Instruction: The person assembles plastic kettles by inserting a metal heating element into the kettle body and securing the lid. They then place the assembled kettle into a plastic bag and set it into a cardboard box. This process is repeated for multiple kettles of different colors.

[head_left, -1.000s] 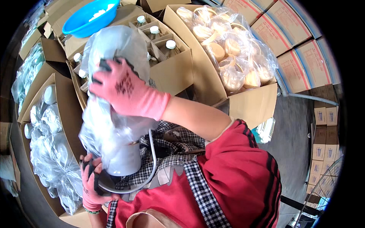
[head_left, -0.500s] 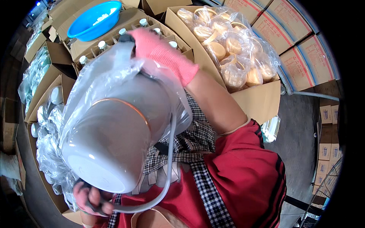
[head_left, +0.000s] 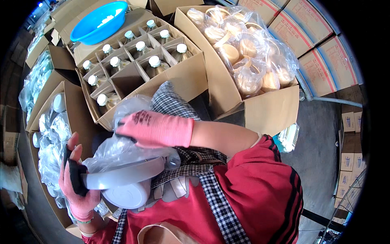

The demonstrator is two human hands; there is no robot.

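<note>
My right hand point(head_left: 156, 129), in a pink glove with dark fingertips, is closed on a clear plastic bag point(head_left: 126, 148) in front of my chest. At the bag's near end is a pale grey plastic cup point(head_left: 129, 194) with a broad, curved grey band handle point(head_left: 126, 175). My left hand point(head_left: 77, 181), gloved in pink with a black palm, stands beside the cup with its fingers stretched up. Its palm touches the left end of the band. Part of the cup is hidden behind the band and bag.
Ahead stands a divided carton point(head_left: 162, 81) of clear bottles with white caps, one cell without a bottle. A blue basin point(head_left: 87, 34) with white pieces lies behind it. Right is a carton of bagged beige cups point(head_left: 248, 49); left, a carton of bagged grey cups point(head_left: 55, 138).
The cup and bag have come down and nearer my chest, uncovering the bottles. My right hand has moved down toward me; my left hand has risen and its fingers have straightened.
</note>
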